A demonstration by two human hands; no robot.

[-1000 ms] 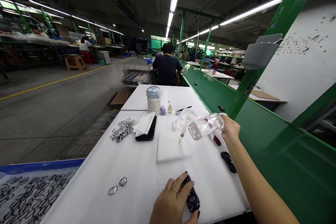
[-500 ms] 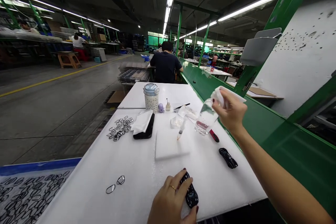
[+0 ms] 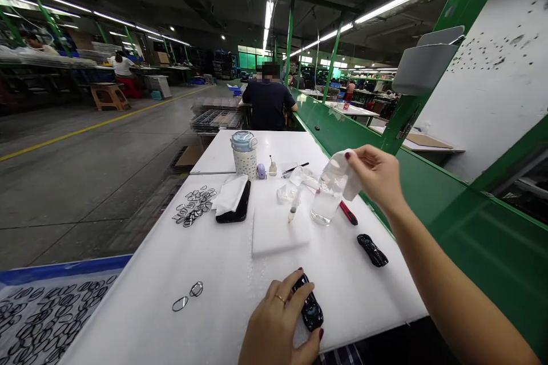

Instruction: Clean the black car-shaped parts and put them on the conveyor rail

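cloth at the bottle, black part under my palm

my right hand is raised over the far right of the white table, fingers narrowed into a pinch on a white cloth. the cloth hangs against the top of a clear bottle, which stands upright on the table just beside the far right corner of a white foam pad. i cannot tell whether my fingers also touch the bottle under the cloth.

my left hand lies low at the near edge of the table, fingers curled over a black glossy part and pressing it flat on the surface. its far end sticks out past my fingertips.

a second black part lies to the right, apart from both hands, near the table's edge by the green partition. a red-handled tool lies just right of the bottle, and a small syringe leans at the pad's far edge.

further left, a black phone lies under a folded tissue, with a heap of metal rings beside it. two loose rings lie near my left hand. a lidded cup stands at the far end of the table. beyond it a person in a dark shirt sits with their back to me.
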